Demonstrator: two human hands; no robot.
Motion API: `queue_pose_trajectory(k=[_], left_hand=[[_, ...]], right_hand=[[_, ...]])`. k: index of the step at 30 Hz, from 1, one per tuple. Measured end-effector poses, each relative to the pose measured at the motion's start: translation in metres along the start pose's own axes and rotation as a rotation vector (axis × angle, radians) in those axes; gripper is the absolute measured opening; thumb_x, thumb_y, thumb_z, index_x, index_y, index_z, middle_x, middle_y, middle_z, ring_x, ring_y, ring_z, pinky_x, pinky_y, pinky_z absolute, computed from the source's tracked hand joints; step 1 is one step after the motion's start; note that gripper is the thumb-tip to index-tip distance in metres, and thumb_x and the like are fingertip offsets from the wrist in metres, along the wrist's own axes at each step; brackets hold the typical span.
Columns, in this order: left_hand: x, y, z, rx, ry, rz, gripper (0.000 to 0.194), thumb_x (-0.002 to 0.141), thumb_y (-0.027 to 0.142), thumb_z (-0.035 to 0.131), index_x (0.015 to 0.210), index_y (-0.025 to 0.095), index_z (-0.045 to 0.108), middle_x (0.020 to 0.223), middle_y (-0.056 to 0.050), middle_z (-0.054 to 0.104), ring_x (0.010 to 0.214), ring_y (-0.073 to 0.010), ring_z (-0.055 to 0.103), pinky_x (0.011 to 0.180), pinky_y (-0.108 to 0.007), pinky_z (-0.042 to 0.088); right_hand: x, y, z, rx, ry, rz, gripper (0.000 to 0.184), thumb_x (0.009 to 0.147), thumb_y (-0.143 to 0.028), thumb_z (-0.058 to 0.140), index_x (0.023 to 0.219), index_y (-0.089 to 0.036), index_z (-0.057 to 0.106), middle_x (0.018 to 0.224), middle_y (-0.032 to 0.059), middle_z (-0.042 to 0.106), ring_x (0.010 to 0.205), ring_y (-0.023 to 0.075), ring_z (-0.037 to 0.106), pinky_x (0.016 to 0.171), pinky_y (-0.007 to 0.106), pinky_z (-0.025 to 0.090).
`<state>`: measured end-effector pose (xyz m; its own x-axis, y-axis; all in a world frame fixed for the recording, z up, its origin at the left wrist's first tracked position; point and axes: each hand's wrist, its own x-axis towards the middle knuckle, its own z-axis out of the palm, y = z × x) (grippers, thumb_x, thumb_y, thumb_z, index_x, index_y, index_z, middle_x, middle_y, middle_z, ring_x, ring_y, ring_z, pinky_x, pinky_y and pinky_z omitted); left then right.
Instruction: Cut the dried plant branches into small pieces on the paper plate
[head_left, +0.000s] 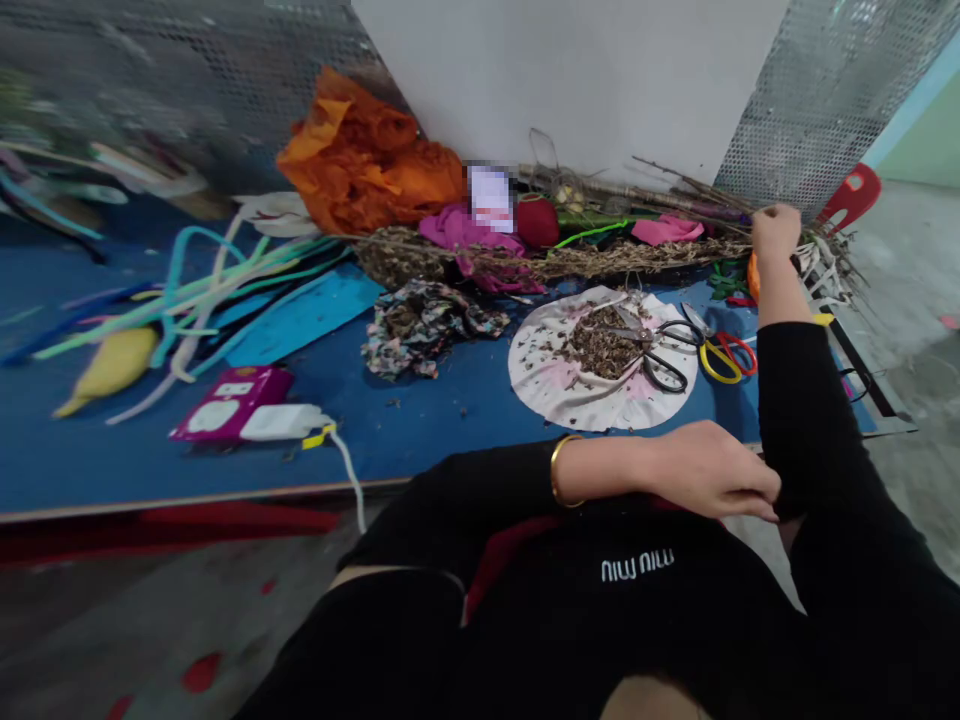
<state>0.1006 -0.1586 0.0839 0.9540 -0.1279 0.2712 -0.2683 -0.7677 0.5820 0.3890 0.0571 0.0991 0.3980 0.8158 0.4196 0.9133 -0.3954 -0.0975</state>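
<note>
My right hand reaches to the back right of the table, its fingers closed at the ends of a bundle of dried plant stems. My left hand, with a gold bangle on the wrist, is held near the table's front edge, close to my chest. Its fingers are bent together by my right sleeve; what they hold, if anything, is hidden. Between my arms and the stems, a round white cloth bears crumbled dried plant bits. Black-handled scissors rest on its right side.
Scissors with yellow and red handles lie beside the cloth. Leftward are a patterned cloth bundle, orange crumpled paper, fuzzy craft stems, a yellow squash-shaped object and a purple box with a white charger and cord.
</note>
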Motion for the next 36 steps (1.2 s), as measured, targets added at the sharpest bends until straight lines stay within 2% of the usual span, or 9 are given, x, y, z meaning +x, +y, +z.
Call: queue_pose_trajectory(k=[2,3,7,9,12,16,22,28,36], left_hand=[[-0.008,-0.017,-0.020,0.185,0.070,-0.184,0.037,0.102,0.052,0.052,0.091,0.021,0.070,0.092,-0.003,0.079,0.083,-0.0179,0.072,0.058,-0.028,0.039],[-0.013,-0.029,-0.032,0.265,0.116,-0.279,0.034,0.103,0.049,0.053,0.095,0.022,0.072,0.095,-0.003,0.080,0.086,-0.0187,0.073,0.062,-0.028,0.041],[-0.033,-0.084,-0.080,0.553,0.263,-0.650,0.026,0.102,0.033,0.053,0.112,0.019,0.074,0.115,-0.008,0.078,0.100,-0.0244,0.072,0.076,-0.033,0.049],[-0.042,-0.110,-0.098,0.685,0.313,-0.743,0.027,0.099,0.029,0.056,0.116,0.016,0.073,0.118,-0.012,0.076,0.110,-0.0286,0.068,0.086,-0.038,0.050],[-0.050,-0.140,-0.115,0.824,0.337,-0.805,0.026,0.095,0.025,0.060,0.115,0.013,0.073,0.119,-0.017,0.073,0.115,-0.0328,0.063,0.092,-0.042,0.050],[-0.060,-0.168,-0.123,0.923,0.331,-0.861,0.026,0.093,0.023,0.060,0.112,0.010,0.072,0.118,-0.020,0.071,0.114,-0.0356,0.059,0.090,-0.045,0.048],[-0.076,-0.192,-0.122,0.981,0.257,-0.894,0.024,0.094,0.022,0.055,0.104,0.010,0.073,0.111,-0.021,0.072,0.107,-0.0367,0.061,0.084,-0.046,0.044],[-0.083,-0.198,-0.115,1.034,0.208,-0.828,0.038,0.099,0.013,0.033,0.102,0.013,0.071,0.106,-0.021,0.070,0.102,-0.0344,0.060,0.082,-0.046,0.038],[-0.087,-0.190,-0.116,1.054,0.224,-0.853,0.041,0.101,0.020,0.033,0.100,0.015,0.073,0.111,-0.021,0.067,0.103,-0.0345,0.057,0.083,-0.047,0.038]], right_hand=[[-0.015,0.001,0.016,0.044,-0.028,0.019,0.045,0.094,-0.016,0.036,0.116,-0.007,0.074,0.109,0.0199,0.075,0.099,0.0253,0.067,0.083,0.035,0.048],[-0.021,0.003,0.023,0.063,-0.042,0.017,0.041,0.093,-0.018,0.041,0.113,-0.012,0.076,0.109,0.0169,0.076,0.100,0.0257,0.067,0.084,0.035,0.049],[-0.025,0.022,0.045,0.031,-0.097,0.057,0.038,0.091,-0.018,0.044,0.111,-0.017,0.076,0.115,0.0178,0.075,0.107,0.0320,0.066,0.089,0.040,0.049],[-0.013,0.033,0.053,-0.053,-0.117,0.052,0.041,0.092,-0.016,0.041,0.115,-0.016,0.075,0.119,0.0198,0.072,0.108,0.0331,0.065,0.089,0.042,0.048],[0.009,0.045,0.065,-0.167,-0.160,-0.050,0.044,0.093,-0.013,0.038,0.120,-0.015,0.073,0.126,0.0219,0.068,0.111,0.0328,0.064,0.090,0.042,0.046],[0.027,0.046,0.082,-0.233,-0.203,-0.193,0.044,0.093,-0.011,0.036,0.119,-0.011,0.072,0.126,0.0230,0.066,0.115,0.0316,0.060,0.092,0.040,0.043],[0.025,0.045,0.101,-0.256,-0.157,-0.276,0.046,0.098,-0.013,0.030,0.124,-0.011,0.068,0.124,0.0219,0.067,0.115,0.0295,0.058,0.094,0.041,0.040],[0.024,0.048,0.105,-0.237,-0.073,-0.291,0.047,0.099,-0.016,0.027,0.123,-0.013,0.068,0.122,0.0217,0.067,0.111,0.0302,0.057,0.090,0.041,0.038],[0.031,0.050,0.091,-0.174,-0.038,-0.244,0.046,0.099,-0.015,0.029,0.126,-0.013,0.066,0.124,0.0231,0.066,0.112,0.0324,0.056,0.088,0.042,0.040]])
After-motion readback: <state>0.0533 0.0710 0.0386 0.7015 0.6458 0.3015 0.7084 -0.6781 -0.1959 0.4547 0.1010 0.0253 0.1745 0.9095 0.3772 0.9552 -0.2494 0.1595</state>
